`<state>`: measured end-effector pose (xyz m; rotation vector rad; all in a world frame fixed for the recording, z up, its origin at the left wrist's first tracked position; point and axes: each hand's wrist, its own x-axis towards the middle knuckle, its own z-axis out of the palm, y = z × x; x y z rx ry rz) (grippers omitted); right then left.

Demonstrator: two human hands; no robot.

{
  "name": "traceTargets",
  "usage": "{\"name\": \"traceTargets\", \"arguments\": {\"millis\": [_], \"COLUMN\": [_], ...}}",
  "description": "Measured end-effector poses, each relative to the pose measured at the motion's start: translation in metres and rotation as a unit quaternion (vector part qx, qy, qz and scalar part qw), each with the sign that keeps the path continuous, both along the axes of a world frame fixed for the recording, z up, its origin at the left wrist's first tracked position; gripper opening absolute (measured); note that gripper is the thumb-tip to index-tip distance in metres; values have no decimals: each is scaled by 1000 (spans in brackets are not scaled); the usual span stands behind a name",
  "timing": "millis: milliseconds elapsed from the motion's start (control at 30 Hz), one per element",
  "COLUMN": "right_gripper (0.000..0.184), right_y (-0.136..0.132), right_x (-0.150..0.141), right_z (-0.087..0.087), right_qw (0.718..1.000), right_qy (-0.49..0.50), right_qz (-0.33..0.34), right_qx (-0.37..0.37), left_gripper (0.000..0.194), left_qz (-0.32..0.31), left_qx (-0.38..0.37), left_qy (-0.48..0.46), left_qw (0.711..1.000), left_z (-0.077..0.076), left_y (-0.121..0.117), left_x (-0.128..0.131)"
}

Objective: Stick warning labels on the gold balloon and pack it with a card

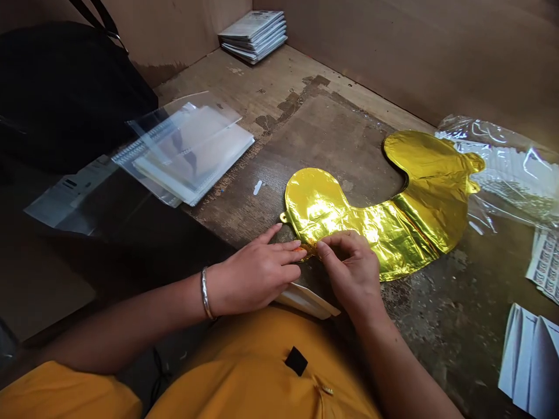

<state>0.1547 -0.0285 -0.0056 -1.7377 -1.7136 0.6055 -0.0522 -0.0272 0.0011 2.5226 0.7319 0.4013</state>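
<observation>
A crumpled gold foil balloon (375,218) lies flat on the worn wooden table (305,142), bent in a long curve. My right hand (351,270) pinches its near edge between thumb and fingers. My left hand (262,267), wearing a silver bangle, sits just beside it, with fingertips resting on the foil edge near a small orange strip (299,249). The thumb of that hand is lifted. Part of the balloon's edge is hidden under my fingers. A white card strip (305,301) lies under my hands, near the table's front edge.
A transparent sleeve with white packets (187,154) lies at left, beside a black bag (65,93). A stack of packets (253,36) stands at the back corner. Crinkled plastic wrap (506,169), printed sheets (544,265) and folded white paper (528,364) lie at right. Cardboard walls (437,46) surround the table.
</observation>
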Motion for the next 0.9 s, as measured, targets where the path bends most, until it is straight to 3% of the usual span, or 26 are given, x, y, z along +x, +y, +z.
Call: {"name": "traceTargets", "arguments": {"millis": [900], "right_gripper": [15], "right_y": [4], "right_x": [-9], "right_z": [-8], "right_qw": [997], "right_qy": [-72], "right_qz": [26], "right_qx": [33], "left_gripper": [13], "left_qz": [6], "left_qx": [10], "left_qy": [-1], "left_qw": [1000], "left_z": [3], "left_y": [1], "left_x": [2]}}
